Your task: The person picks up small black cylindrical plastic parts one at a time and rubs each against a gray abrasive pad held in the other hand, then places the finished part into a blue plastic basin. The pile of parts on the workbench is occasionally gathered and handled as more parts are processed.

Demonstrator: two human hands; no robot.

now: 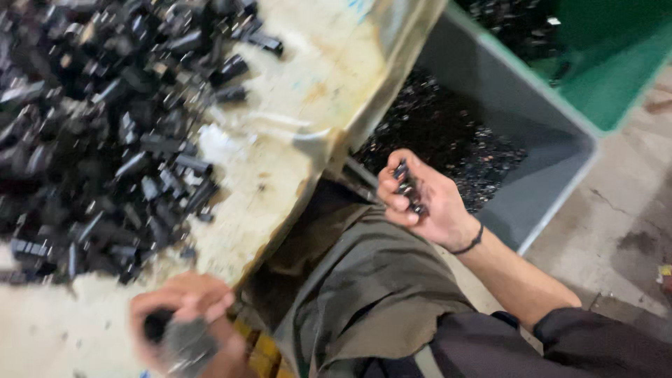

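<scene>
A large heap of small black plastic parts (105, 133) covers the left of a worn cream table (308, 91). My left hand (183, 318) is at the table's near edge, blurred, closed around a dark part with a greyish end. My right hand (420, 199) is off the table to the right, palm up, cupping several small black pieces (409, 189) over the near corner of a grey bin (553, 154). A thin black band circles my right wrist. My olive trouser leg (364, 280) lies below between the two hands.
The grey bin beside the table holds a layer of small black bits (448, 133). A green bin (616, 63) stands behind it at the upper right. Concrete floor (623, 224) lies to the right. Yellow-striped edging shows under the table edge.
</scene>
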